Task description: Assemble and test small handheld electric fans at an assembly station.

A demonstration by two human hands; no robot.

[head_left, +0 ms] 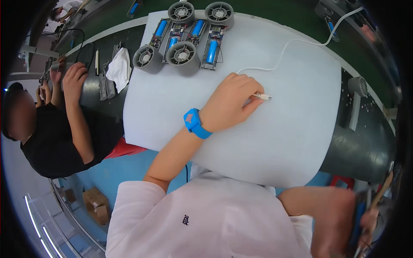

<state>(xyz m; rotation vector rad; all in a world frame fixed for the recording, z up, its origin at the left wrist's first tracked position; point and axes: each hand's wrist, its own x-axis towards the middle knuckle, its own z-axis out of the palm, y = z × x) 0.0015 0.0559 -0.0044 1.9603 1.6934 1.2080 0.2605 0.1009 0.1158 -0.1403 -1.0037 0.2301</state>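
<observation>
A white cable (282,58) crosses the pale work mat (297,124) from the upper right. My left hand (234,101), with a blue band (196,123) on its wrist, pinches the cable's end near the middle of the mat. The small light-coloured plug (265,97) sticks out to the right from between thumb and fingers. My right arm (316,204) is bent at the lower right, off the mat and smeared by motion. Its fingers cannot be made out.
Several grey fan housings (183,56) and circuit boards with blue cylindrical cells (211,51) lie at the mat's far left. A white cloth (119,69) and grey strips lie beyond its left edge, near a person in black (64,137). Another grey housing (358,86) stands on the right.
</observation>
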